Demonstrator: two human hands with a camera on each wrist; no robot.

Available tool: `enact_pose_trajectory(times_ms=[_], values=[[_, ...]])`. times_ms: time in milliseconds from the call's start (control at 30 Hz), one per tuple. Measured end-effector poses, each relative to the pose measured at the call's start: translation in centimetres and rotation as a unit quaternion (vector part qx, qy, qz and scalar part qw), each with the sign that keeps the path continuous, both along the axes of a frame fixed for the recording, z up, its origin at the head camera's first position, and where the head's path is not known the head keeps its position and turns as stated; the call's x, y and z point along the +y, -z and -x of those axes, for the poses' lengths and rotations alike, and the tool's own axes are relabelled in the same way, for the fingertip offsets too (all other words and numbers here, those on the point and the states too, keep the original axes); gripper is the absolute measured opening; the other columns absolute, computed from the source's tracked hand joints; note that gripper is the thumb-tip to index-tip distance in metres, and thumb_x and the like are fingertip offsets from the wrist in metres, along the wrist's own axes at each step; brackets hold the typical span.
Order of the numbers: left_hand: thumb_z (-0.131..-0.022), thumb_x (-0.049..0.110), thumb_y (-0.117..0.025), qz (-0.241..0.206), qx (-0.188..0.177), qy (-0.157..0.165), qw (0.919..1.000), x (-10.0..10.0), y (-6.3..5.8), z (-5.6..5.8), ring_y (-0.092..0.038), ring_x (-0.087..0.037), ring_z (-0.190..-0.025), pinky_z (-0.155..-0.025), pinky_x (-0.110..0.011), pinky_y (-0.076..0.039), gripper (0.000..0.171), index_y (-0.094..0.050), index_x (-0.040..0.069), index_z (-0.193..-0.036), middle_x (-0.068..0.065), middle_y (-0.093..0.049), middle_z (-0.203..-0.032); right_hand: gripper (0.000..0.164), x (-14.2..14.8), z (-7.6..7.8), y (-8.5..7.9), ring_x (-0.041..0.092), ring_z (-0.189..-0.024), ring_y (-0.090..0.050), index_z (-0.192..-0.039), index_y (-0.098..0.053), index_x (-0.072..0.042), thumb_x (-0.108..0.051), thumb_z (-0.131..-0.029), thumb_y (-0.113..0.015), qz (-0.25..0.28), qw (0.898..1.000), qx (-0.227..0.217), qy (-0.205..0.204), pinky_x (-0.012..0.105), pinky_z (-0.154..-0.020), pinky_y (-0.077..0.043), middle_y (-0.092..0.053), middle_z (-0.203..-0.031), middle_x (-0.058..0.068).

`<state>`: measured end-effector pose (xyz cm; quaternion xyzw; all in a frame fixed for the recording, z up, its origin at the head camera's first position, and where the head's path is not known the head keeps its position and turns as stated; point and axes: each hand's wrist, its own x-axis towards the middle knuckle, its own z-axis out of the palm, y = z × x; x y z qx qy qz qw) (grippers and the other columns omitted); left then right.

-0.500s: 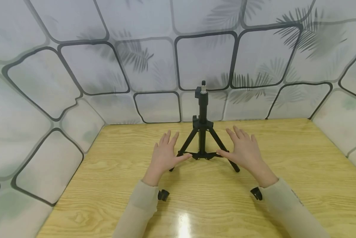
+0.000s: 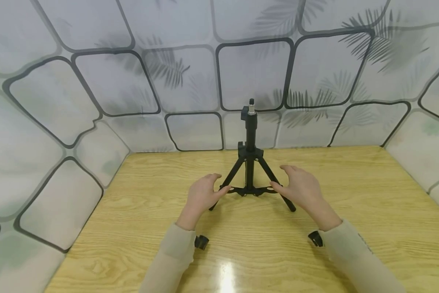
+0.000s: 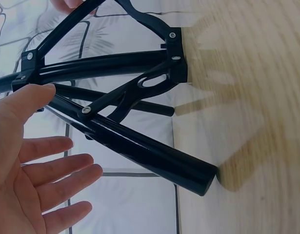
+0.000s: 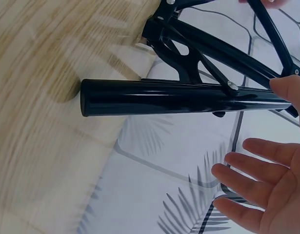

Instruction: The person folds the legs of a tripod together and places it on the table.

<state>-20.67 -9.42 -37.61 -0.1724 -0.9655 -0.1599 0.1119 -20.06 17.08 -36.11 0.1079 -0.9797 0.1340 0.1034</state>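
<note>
A black tripod stand (image 2: 250, 140) stands upright with its legs spread and a silver-and-black tip on top. To its left is my left hand (image 2: 202, 194), palm facing the stand and fingers loosely bent. In the left wrist view that hand's thumb (image 3: 40, 95) overlaps the upper part of one leg (image 3: 154, 151), the other fingers spread apart below it. My right hand (image 2: 303, 189) mirrors it on the other side. Its thumb (image 4: 289, 87) overlaps the near leg (image 4: 140, 97) in the right wrist view. Neither hand grips anything.
The stand rests on a light wood-grain table (image 2: 139, 228). Behind and at both sides rise pale cloth walls (image 2: 190, 85) with dark rounded outlines and leaf prints. Small black devices (image 2: 201, 242) sit at both cuffs.
The fingers of both hands have bent inward and down from a straighter, spread pose. The forearms and the tripod stand look nearly unmoved.
</note>
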Motion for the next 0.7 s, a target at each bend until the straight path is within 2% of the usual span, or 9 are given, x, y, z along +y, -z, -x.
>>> enact_pose_trajectory(times_ms=[100,333,700], values=[[-0.082,0.047,-0.056,-0.002,0.002,0.003,1.0,-0.1,0.2,0.0,-0.061,-0.02,-0.073,-0.061,-0.033,-0.049,0.051,-0.058,0.008,-0.114,-0.009,-0.06,-0.11,0.061,0.0,0.0,-0.1,0.036,-0.085,-0.057,-0.121,-0.05,-0.001,-0.045,-0.08,-0.058,0.016,1.0,0.005,-0.005,0.046,-0.06,-0.047,-0.054,-0.115,0.021],[-0.082,0.042,-0.06,-0.032,0.021,0.013,0.9992,-0.2,0.4,0.1,-0.061,-0.023,-0.083,-0.066,-0.035,-0.05,0.047,-0.06,0.006,-0.111,-0.01,-0.061,-0.107,0.062,-0.1,0.1,-0.6,0.038,-0.094,-0.054,-0.122,-0.048,0.003,-0.043,-0.081,-0.059,0.066,0.997,0.025,-0.021,0.049,-0.071,-0.045,-0.053,-0.114,0.023],[-0.082,0.037,-0.062,-0.091,0.005,0.031,0.9953,-0.5,1.4,0.7,-0.059,-0.024,-0.092,-0.076,-0.035,-0.047,0.044,-0.061,0.002,-0.108,-0.011,-0.062,-0.103,0.059,-0.5,0.8,-1.7,0.037,-0.099,-0.052,-0.119,-0.05,0.003,-0.038,-0.079,-0.064,0.144,0.986,0.077,-0.046,0.049,-0.08,-0.042,-0.055,-0.113,0.021]])
